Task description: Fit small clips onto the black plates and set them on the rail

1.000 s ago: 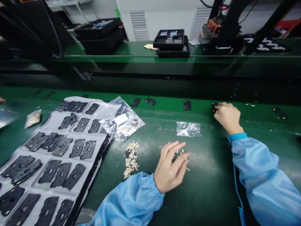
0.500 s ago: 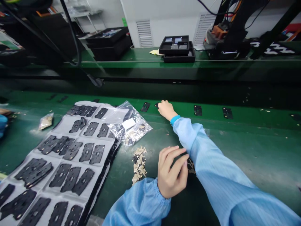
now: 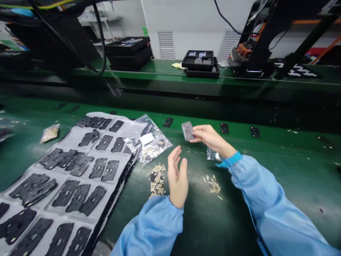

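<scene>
My right hand (image 3: 210, 138) pinches a small grey plate (image 3: 188, 130) and holds it just above the green belt (image 3: 279, 167). My left hand (image 3: 178, 177) hovers below it, edge-on, fingers apart and empty. A heap of small tan clips (image 3: 157, 179) lies left of my left hand, and a smaller scatter of tan clips (image 3: 213, 184) lies to its right. A little clear bag (image 3: 212, 155) lies under my right wrist.
A white sheet (image 3: 66, 174) at the left carries several black plates. A clear bag of parts (image 3: 149, 140) rests on its corner. More black plates (image 3: 224, 128) sit along the belt's far strip. Black trays (image 3: 201, 62) and a dark machine (image 3: 255, 53) stand behind.
My right hand reached left across the belt's far strip, picked up a plate and drew it back toward me. My left hand lifted off the small clips and turned upright.
</scene>
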Motion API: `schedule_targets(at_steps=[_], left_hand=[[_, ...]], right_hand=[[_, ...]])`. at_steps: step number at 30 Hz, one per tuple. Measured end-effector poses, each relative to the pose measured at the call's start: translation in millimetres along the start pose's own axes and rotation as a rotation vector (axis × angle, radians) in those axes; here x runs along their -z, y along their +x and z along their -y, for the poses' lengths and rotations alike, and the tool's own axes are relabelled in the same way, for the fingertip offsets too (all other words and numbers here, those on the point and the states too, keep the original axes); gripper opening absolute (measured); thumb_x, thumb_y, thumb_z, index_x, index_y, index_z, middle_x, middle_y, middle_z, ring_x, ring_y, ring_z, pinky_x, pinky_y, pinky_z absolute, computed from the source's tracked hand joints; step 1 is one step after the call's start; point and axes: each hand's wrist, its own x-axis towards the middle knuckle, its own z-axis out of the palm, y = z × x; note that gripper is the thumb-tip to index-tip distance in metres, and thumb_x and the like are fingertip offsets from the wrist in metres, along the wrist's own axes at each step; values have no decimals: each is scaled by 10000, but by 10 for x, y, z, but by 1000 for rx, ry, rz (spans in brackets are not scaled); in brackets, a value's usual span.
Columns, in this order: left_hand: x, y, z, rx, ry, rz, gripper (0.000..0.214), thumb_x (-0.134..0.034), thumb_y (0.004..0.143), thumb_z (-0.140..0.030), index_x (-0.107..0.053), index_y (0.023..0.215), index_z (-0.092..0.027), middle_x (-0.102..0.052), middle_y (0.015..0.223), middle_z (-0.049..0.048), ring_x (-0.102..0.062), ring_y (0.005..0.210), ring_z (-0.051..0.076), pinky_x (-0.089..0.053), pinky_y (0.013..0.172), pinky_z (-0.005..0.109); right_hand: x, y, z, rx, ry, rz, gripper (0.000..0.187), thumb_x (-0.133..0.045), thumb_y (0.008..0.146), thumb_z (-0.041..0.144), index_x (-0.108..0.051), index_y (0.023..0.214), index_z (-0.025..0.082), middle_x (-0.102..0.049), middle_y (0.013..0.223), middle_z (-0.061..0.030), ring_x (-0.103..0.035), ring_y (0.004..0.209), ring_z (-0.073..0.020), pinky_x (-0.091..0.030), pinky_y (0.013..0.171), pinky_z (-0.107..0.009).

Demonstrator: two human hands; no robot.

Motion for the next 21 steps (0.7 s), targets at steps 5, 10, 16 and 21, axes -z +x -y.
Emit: schedule_targets(at_steps=[5, 10, 16, 21], left_hand=[[-15, 85, -12, 330, -395, 165, 332, -470, 882, -321, -548, 1165, -166, -548, 1255, 102, -463, 1206, 226, -346, 1014, 360], [-4, 39, -132, 462, -470, 371, 324, -481, 870, -335, -616, 1073, -122, -652, 1035, 124, -590, 1007, 235, -442, 881, 357], [700, 67, -221, 116, 82, 160, 208, -569, 818, -299, -653, 949, -161, -546, 673, -14, -540, 646, 111, -442, 667, 232], [1279, -83, -155, -58, 750, 350, 178, -550, 822, -301, -667, 872, -177, -598, 816, 28, -564, 786, 166, -433, 753, 261]], right_hand=[[-89, -816, 95, -130, 707, 330, 222, -562, 803, 195, -680, 970, 109, -702, 895, -75, -675, 785, -171, -566, 779, -337], [-76, -1194, 116, -167, 800, 295, 303, -548, 839, 333, -669, 1035, 135, -677, 1013, -99, -658, 885, -200, -527, 851, -397], [5, -1595, -238, -210, 614, -97, 294, -579, 811, 398, -679, 963, 167, -684, 953, -106, -655, 841, -208, -559, 718, -339], [25, -1865, -579, -264, 603, -320, 251, -605, 800, 389, -684, 883, 165, -683, 873, -93, -645, 799, -193, -548, 663, -277]])
